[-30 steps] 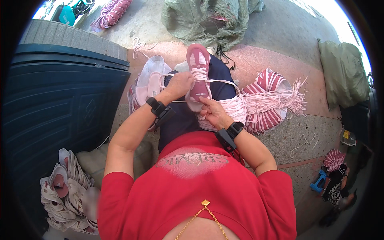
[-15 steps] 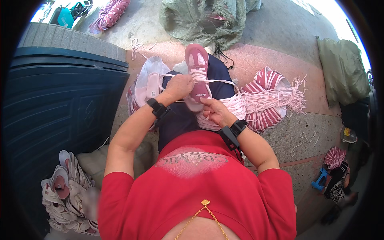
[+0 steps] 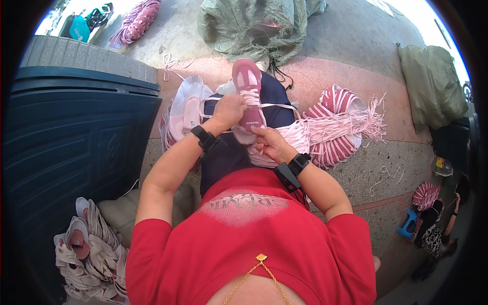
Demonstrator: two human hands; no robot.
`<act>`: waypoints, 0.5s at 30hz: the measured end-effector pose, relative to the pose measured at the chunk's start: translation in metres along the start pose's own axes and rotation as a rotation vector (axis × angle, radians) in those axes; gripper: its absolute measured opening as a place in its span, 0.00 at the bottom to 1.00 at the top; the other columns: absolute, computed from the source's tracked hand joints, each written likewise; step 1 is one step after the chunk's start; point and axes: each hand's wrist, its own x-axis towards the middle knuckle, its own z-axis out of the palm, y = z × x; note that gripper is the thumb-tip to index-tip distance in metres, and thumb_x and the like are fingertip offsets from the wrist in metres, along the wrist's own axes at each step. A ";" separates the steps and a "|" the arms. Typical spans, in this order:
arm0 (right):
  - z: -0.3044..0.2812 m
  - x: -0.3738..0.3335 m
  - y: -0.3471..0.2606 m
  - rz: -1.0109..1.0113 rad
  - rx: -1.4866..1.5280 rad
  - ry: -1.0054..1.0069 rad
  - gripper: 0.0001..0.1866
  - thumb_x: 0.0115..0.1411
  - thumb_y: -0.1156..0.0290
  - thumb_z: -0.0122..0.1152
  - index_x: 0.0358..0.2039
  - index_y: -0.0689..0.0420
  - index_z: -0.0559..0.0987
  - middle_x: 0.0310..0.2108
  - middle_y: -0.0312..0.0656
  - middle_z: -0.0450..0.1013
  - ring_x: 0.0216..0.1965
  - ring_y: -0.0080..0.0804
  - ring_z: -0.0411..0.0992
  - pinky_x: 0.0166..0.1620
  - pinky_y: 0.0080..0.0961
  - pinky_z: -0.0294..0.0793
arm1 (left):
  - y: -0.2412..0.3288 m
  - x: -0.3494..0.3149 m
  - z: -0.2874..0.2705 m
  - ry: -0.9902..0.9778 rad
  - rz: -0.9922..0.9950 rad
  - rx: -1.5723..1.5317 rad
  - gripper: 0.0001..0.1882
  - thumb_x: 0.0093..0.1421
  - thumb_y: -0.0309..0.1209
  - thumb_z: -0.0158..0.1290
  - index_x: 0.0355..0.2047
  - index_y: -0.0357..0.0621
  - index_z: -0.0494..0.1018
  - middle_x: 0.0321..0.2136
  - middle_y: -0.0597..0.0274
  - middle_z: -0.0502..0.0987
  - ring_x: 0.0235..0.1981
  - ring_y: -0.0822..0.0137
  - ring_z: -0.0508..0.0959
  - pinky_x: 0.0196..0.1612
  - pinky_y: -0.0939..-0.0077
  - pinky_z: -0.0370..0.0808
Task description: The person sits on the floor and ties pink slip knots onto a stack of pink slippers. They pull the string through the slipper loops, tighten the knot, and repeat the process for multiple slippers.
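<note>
A pink shoe upper lies lengthwise over my lap, toe pointing away from me. Pale pink shoelace crosses its front, with loose lengths running out to both sides. My left hand is closed at the left edge of the lacing, fingertips on the lace; its palm side is hidden. At the near end, my right hand pinches the edge of the tongue between thumb and finger. Beside it, a thick bundle of pale pink laces stretches right over striped pink uppers.
More pale uppers rest left of my lap. A dark blue panel stands at the left, with a pile of whitish uppers below. Green sacks stand ahead and a olive sack at the right. Another person's arm shows far right.
The whole view has shifted slightly. Both hands keep nearly the same hold on the upper. Another person's arm now shows more clearly at the far right.
</note>
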 end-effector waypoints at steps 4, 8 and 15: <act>0.001 -0.001 -0.001 -0.001 -0.015 -0.009 0.06 0.55 0.73 0.62 0.32 0.54 0.74 0.21 0.27 0.66 0.13 0.13 0.55 0.15 0.16 0.55 | 0.002 -0.002 0.006 0.157 0.022 -0.108 0.10 0.48 0.27 0.54 0.32 0.37 0.73 0.25 0.47 0.77 0.30 0.48 0.78 0.34 0.61 0.74; 0.004 -0.003 0.000 -0.006 -0.035 0.015 0.06 0.56 0.72 0.62 0.33 0.55 0.74 0.21 0.28 0.67 0.13 0.13 0.56 0.16 0.16 0.56 | 0.000 0.001 0.012 0.173 0.148 -0.090 0.12 0.48 0.25 0.53 0.35 0.36 0.71 0.25 0.48 0.76 0.28 0.50 0.78 0.33 0.63 0.74; 0.005 -0.001 0.000 -0.009 -0.054 0.039 0.06 0.56 0.72 0.61 0.33 0.55 0.74 0.20 0.28 0.66 0.13 0.14 0.56 0.15 0.17 0.54 | 0.007 -0.001 0.005 -0.066 -0.113 -0.508 0.15 0.51 0.22 0.53 0.41 0.35 0.70 0.23 0.64 0.74 0.24 0.75 0.74 0.27 0.81 0.72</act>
